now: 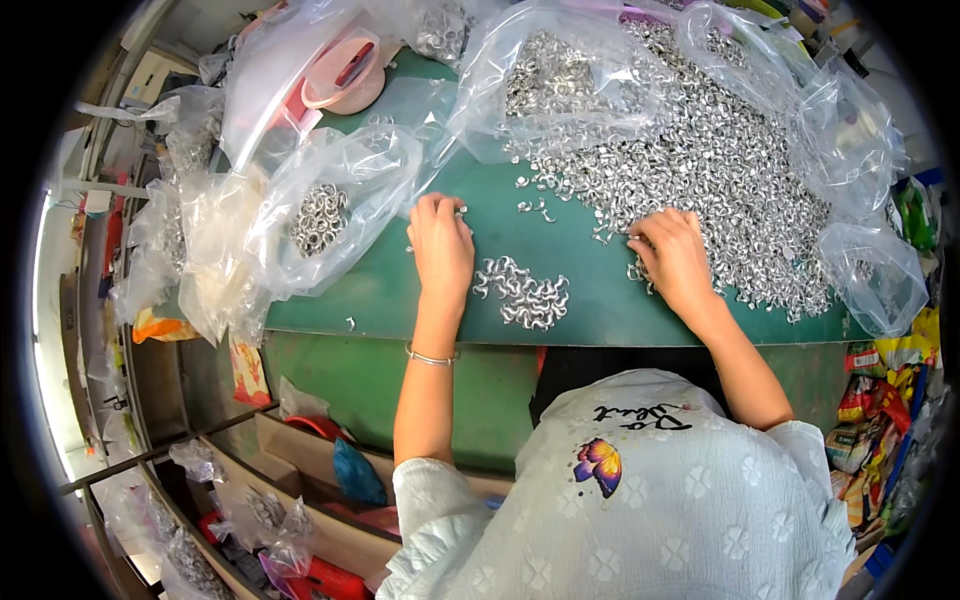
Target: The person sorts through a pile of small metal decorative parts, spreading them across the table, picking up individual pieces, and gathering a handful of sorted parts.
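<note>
While your hands work on the green bench [590, 300], clear plastic bags ring you: one bag [335, 200] to your left holds a clump of small silver rings, and another bag [560, 80] ahead lies open with the same rings spilling out. Your left hand [441, 245] rests palm down with fingers curled at a few loose rings; whether it pinches one you cannot tell. Your right hand [675, 255] lies flat, fingers spread, at the edge of the big heap [720, 170] of shiny curved metal rings. Between your hands sits a small pile [522, 295] of them, apart from both. A pink round tape holder [345, 75] stands beyond the left bag. Crumpled empty bags [875, 270] crowd the right bench edge.
</note>
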Motion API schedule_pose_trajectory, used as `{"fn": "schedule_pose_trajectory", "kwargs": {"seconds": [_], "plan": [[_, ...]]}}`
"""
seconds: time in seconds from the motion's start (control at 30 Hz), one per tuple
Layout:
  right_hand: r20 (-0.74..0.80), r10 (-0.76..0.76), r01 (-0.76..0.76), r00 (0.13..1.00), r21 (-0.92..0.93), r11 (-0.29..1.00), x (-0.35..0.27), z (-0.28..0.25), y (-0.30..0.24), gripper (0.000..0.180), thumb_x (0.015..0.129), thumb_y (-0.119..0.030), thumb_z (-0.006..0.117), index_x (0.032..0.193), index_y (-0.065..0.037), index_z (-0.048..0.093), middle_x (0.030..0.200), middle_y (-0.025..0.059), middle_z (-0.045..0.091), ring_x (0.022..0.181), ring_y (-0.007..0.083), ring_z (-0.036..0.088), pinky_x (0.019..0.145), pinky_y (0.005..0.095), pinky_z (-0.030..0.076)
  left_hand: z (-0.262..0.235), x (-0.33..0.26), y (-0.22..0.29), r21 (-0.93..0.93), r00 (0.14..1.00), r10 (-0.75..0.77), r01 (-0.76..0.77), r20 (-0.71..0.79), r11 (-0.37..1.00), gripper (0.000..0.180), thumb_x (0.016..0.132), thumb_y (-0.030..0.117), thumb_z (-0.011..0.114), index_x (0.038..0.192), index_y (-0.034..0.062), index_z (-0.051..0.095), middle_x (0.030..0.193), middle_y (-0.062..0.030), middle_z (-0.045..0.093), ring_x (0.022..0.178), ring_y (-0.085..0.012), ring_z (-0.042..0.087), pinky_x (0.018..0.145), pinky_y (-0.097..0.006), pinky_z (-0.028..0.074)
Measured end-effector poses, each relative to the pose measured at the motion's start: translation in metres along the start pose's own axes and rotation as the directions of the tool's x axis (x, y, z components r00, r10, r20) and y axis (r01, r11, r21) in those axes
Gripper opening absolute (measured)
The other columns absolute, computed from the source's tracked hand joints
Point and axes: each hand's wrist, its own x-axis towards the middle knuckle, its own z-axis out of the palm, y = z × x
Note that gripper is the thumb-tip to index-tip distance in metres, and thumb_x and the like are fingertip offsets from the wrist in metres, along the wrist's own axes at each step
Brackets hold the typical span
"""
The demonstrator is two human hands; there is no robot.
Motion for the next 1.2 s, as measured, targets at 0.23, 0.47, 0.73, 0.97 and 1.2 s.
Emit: {"fn": "schedule_pose_trajectory", "kwargs": {"seconds": [0.23, 0.47, 0.73, 0.97, 1.2], "plan": [[0.067, -0.124, 0.127, 0.99, -0.041, 0.991, 0.002, 0.013, -0.029, 0.004, 0.078, -0.007, 0.064, 0.081, -0.005, 0.061, 0.08, 0.0074, 0.06, 0.083, 0.024, 0.055, 0.077, 0.0371, 0.038, 0.024, 0.015, 0.03, -0.193, 0.967, 0.185, -0.151, 0.174, 0.969, 0.017, 0.079, 0.002, 0.065, 0.096, 0.0045, 0.065, 0.095, -0.0068, 0.06, 0.093, -0.0268, 0.056, 0.08, -0.037, 0.04], [0.017, -0.118, 0.119, 0.993, -0.035, 0.992, 0.002, 0.011, -0.028, 0.009, 0.072, -0.006, 0.06, 0.081, -0.007, 0.061, 0.081, 0.0071, 0.058, 0.083, 0.0244, 0.054, 0.076, 0.0369, 0.038, 0.018, 0.012, 0.017, -0.265, 0.983, 0.08, -0.033, 0.168, 0.964, 0.014, 0.074, 0.001, 0.07, 0.086, 0.0004, 0.064, 0.083, -0.0112, 0.06, 0.079, -0.0282, 0.059, 0.072, -0.038, 0.044], [0.091, -0.366, 0.342, 0.926, 0.206, 0.917, 0.004, 0.048, -0.057, 0.007, 0.073, -0.007, 0.06, 0.08, -0.007, 0.062, 0.081, 0.0056, 0.054, 0.083, 0.023, 0.051, 0.072, 0.0346, 0.039, 0.013, 0.016, 0.025, -0.467, 0.982, -0.001, 0.089, 0.186, 0.88, 0.016, 0.074, 0.0, 0.072, 0.086, -0.0025, 0.062, 0.074, -0.0118, 0.063, 0.064, -0.02, 0.059, 0.061, -0.03, 0.047], [-0.149, -0.266, 0.259, 0.952, -0.065, 0.964, 0.085, 0.083, -0.018, 0.009, 0.074, -0.007, 0.059, 0.081, -0.005, 0.064, 0.083, 0.0075, 0.056, 0.089, 0.0238, 0.052, 0.077, 0.0355, 0.04, 0.001, 0.021, -0.01, -0.205, 0.998, -0.059, 0.053, -0.022, 0.977, 0.012, 0.079, -0.004, 0.063, 0.09, -0.001, 0.064, 0.088, -0.0151, 0.064, 0.079, -0.0291, 0.063, 0.071, -0.037, 0.049], [-0.104, -0.293, 0.299, 0.951, 0.053, 0.953, 0.081, 0.088, -0.044, 0.007, 0.075, -0.006, 0.058, 0.079, -0.005, 0.063, 0.083, 0.0067, 0.056, 0.089, 0.0233, 0.053, 0.079, 0.0365, 0.04, 0.004, 0.009, -0.004, -0.096, 0.997, 0.009, -0.016, -0.082, 0.995, 0.015, 0.081, 0.0, 0.061, 0.095, 0.0013, 0.065, 0.099, -0.0112, 0.062, 0.096, -0.0297, 0.057, 0.082, -0.038, 0.043]]}}
